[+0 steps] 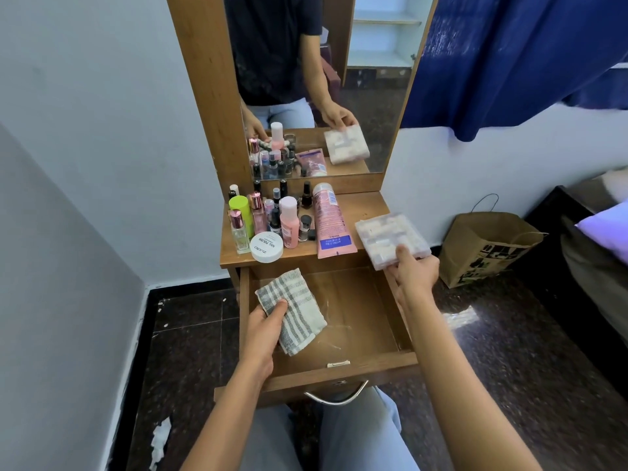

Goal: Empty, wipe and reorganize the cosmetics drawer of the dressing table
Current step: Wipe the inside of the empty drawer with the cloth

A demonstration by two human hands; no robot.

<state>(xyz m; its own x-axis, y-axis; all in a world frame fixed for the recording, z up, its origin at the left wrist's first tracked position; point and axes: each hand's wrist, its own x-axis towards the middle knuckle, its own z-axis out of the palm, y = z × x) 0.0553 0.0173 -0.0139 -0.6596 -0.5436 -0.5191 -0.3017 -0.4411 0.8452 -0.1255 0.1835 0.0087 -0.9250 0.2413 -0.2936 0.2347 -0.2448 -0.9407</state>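
Observation:
The wooden drawer [360,338] of the dressing table is pulled out, and only the cloth lies inside it. My left hand [263,326] grips a grey-and-white striped cloth [299,307] on the drawer's left side. My right hand [413,271] holds a clear compartment box [390,237] of pale pieces above the drawer's right rim, at the tabletop's right edge. On the tabletop [363,205] stand several small bottles [275,215], a green-capped bottle [241,212], a white jar [266,247] and a pink tube [329,222] lying flat.
The mirror [323,86] rises behind the tabletop. A brown paper bag [486,248] sits on the dark floor to the right, with a bed [598,239] beyond it. A blue curtain [516,59] hangs at upper right. White walls close in on the left.

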